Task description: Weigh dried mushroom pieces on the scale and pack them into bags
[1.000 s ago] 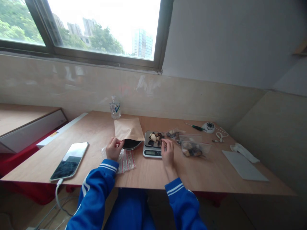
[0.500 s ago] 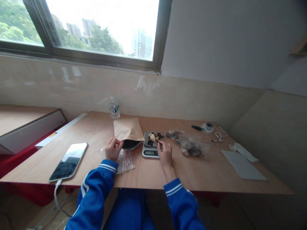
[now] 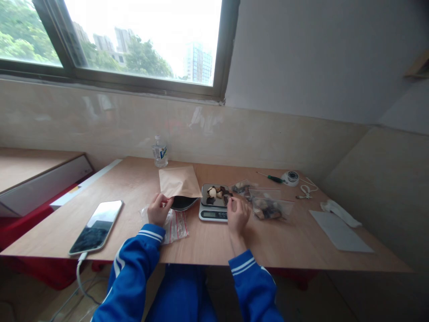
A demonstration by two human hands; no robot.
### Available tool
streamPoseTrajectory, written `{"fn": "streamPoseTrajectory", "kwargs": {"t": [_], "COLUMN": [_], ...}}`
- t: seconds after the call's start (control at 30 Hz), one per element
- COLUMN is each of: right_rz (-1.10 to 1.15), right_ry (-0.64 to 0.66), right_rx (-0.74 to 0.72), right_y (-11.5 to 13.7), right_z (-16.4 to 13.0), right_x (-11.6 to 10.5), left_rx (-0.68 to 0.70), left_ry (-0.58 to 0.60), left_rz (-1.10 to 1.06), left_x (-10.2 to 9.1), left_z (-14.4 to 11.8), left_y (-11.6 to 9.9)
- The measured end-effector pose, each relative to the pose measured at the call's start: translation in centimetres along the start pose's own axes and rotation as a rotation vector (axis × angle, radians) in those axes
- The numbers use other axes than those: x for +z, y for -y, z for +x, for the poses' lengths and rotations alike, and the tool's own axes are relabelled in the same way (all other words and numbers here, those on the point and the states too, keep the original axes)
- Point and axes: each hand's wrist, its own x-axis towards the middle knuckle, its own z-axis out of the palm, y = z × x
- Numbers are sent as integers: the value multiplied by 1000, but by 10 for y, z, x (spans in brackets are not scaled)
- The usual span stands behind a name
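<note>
The left hand [image 3: 158, 210] pinches the near edge of the bag [image 3: 180, 181]. Between both hands, pieces [image 3: 212, 193] lie on the scale [image 3: 204, 218]. The right hand [image 3: 238, 217] is narrowed beside them; whether it holds one, I cannot tell. Pouches [image 3: 268, 208] lie just to its right.

Between the phone [image 3: 96, 228] and the left hand [image 3: 157, 210] lies a broad passage of bare table [image 3: 132, 190]. The paper bag [image 3: 180, 181] blocks the scale [image 3: 203, 215] on the left, with the bottle [image 3: 160, 153] standing behind the bag. On the scale's right, the right hand [image 3: 238, 215] and the filled plastic bags [image 3: 268, 208] crowd the way. Free wood runs behind the scale, along the near edge before it, and between those bags and the white sheet [image 3: 340, 232].
</note>
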Motion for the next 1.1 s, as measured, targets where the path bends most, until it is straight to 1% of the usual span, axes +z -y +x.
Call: {"fn": "streamPoseTrajectory", "kwargs": {"t": [0.07,0.1,0.13,0.2,0.3,0.37,0.57,0.67,0.73,0.83,1.0,1.1], "right_rz": [15,36,66,157,312,378,523,515,483,459,460,469], "right_ry": [-95,-120,-124,-86,21,75,172,161,158,195,256,258], "right_rx": [127,173,203,221,190,174,131,89,24,-66,-114,-133], "right_y": [-5,-7,-8,-10,-8,-6,-1,0,0,2,7,8], "right_z": [3,4,4,2,-3,-5,-10,-10,-8,-5,-6,-6], "right_x": [-3,-3,-3,-2,3,6,12,13,12,9,8,7], "left_rx": [2,2,0,-4,-10,-12,-6,-4,-5,-10,-21,-28], "left_ry": [0,2,4,10,9,9,20,21,24,25,46,50], "left_rz": [-1,-3,-4,-4,3,3,-8,-13,-13,-13,-15,-13], "left_x": [0,0,0,0,-1,-1,0,0,0,1,2,2], "left_z": [0,0,0,0,0,0,0,0,0,0,-1,-1], "left_y": [0,0,0,0,-1,-1,-1,0,1,3,5,5]}}
